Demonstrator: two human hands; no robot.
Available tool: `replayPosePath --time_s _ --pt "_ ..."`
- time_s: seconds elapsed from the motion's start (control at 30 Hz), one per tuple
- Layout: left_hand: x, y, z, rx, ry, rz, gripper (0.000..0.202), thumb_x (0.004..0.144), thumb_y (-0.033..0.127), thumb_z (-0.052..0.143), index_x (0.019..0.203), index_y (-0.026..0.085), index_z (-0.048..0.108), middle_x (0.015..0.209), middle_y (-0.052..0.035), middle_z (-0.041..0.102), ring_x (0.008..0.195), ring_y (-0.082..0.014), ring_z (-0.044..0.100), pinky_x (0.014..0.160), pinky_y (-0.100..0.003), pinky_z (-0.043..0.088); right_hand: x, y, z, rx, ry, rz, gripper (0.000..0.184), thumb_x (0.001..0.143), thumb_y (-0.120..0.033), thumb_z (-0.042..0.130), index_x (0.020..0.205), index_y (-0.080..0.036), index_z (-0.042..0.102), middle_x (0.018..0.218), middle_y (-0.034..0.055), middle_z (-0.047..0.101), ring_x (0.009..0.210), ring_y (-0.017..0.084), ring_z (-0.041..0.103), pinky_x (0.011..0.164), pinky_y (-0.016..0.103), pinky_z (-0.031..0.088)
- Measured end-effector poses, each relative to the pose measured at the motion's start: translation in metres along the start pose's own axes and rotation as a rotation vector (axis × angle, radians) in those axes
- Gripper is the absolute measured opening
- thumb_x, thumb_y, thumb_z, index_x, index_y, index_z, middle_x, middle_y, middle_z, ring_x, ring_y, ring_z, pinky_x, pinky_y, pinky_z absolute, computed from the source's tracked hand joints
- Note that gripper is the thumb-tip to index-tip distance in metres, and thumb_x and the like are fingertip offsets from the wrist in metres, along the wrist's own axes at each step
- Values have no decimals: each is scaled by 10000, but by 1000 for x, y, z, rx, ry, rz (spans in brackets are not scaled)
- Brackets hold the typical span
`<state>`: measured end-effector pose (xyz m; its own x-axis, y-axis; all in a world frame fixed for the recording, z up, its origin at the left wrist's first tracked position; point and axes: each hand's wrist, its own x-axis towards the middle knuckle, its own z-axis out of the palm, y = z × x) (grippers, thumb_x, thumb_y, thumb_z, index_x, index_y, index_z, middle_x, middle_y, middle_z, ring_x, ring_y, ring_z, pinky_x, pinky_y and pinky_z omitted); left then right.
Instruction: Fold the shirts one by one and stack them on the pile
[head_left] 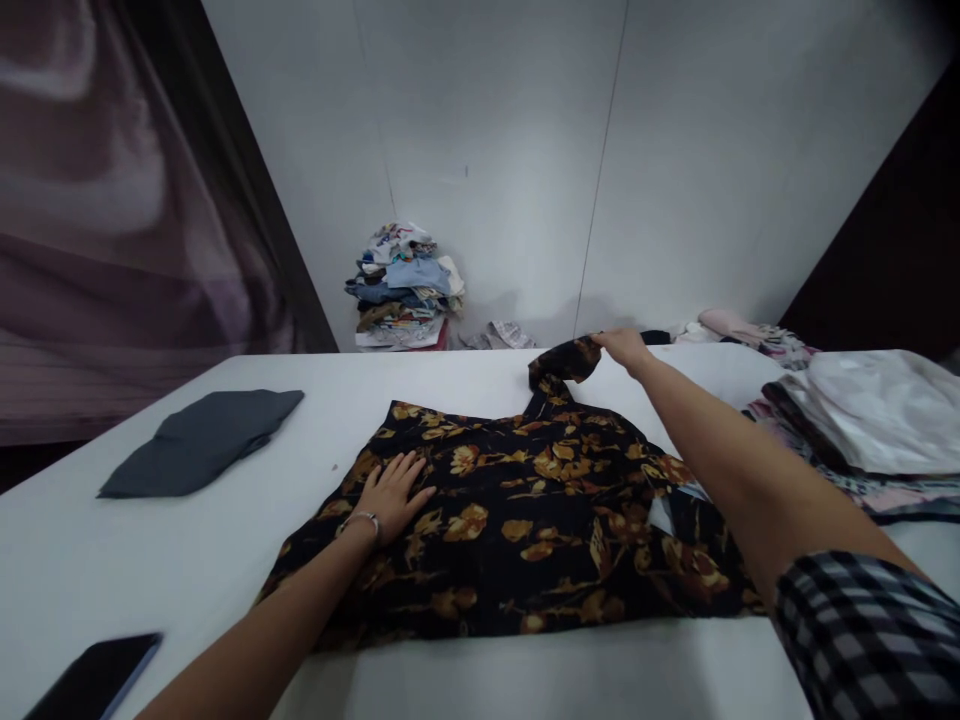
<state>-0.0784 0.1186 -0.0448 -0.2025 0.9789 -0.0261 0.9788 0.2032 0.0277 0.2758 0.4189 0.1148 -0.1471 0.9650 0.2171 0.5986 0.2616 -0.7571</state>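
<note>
A black garment with a yellow and brown flower print (517,520) lies spread over the white table in front of me. My left hand (391,494) rests flat on its left part, fingers spread, a bracelet at the wrist. At the far edge of the table my right hand (624,348) pinches a narrow end of the same garment and lifts it off the tabletop. The raised strip bends down to the garment's upper edge. A small pale patch (661,515) shows on the cloth near my right forearm.
Folded grey cloth (202,445) lies on the table (225,560) at left, and a dark phone (97,680) at the near left corner. Folded clothes with a white one on top (885,410) sit at right. A tall clothes pile (409,285) stands beyond the table by the wall.
</note>
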Motion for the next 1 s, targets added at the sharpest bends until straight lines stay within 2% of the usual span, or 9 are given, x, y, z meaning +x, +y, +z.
replayPosePath --time_s 0.23,0.33,0.4,0.47,0.57,0.67,0.73,0.8,1.0 --pt "-3 6 -7 -23 -32 -8 658 905 576 283 1457 222 341 1549 -55 251 1434 -251 179 1143 -483 147 -32 -66 -43 338 74 104 124 794 -314 621 802 -190 623 905 53 668 863 182 610 739 315 523" --pt "-4 6 -4 -35 -30 2 673 902 590 279 1458 217 339 1551 -59 247 1437 -250 168 1145 -479 138 -44 -88 -62 608 -4 117 151 899 -324 489 854 -202 567 864 47 655 845 169 612 719 324 533" --pt "-3 5 -4 -54 -29 5 684 893 601 297 1459 219 335 1552 -63 245 1438 -252 163 1145 -480 127 -50 -99 -74 811 -69 76 205 943 -330 408 871 -211 558 849 47 656 861 168 612 744 335 531" --pt "-1 4 -9 -91 -40 -6 681 879 612 324 1442 231 368 1547 -61 260 1431 -262 187 1139 -484 141 -56 -108 -85 918 -71 24 232 955 -341 384 877 -219 565 850 55 664 888 176 608 767 347 524" --pt "10 1 -28 -188 -70 -27 576 886 592 322 1295 267 561 1431 -40 475 1316 -260 413 1072 -405 309 -63 -115 -100 953 -20 -5 216 947 -322 407 873 -223 583 876 59 672 923 180 605 799 360 509" --pt "30 -5 -52 -185 21 -78 452 902 485 350 1131 270 674 1204 -25 662 1088 -218 594 909 -294 436 -68 -116 -109 955 9 24 176 925 -274 444 867 -217 601 949 57 674 959 183 606 828 386 496" --pt "49 -7 -64 -130 88 -113 399 901 402 370 1111 267 681 1161 -26 680 1038 -208 607 871 -282 443 -71 -115 -113 946 21 23 177 919 -260 451 860 -219 612 1027 62 670 987 185 603 837 400 492" --pt "68 -7 -69 -93 93 -108 373 898 347 378 1093 277 689 1151 -28 681 1037 -205 597 876 -284 434 -74 -116 -115 924 23 4 198 923 -256 441 852 -220 622 1124 66 650 1024 182 598 841 405 488" --pt "117 -2 -57 9 34 -14 287 860 269 482 981 192 731 1086 -142 674 1061 -255 561 914 -338 405 -89 -128 -119 790 60 -31 308 947 -238 373 819 -242 654 1339 47 551 1122 165 575 839 383 490"
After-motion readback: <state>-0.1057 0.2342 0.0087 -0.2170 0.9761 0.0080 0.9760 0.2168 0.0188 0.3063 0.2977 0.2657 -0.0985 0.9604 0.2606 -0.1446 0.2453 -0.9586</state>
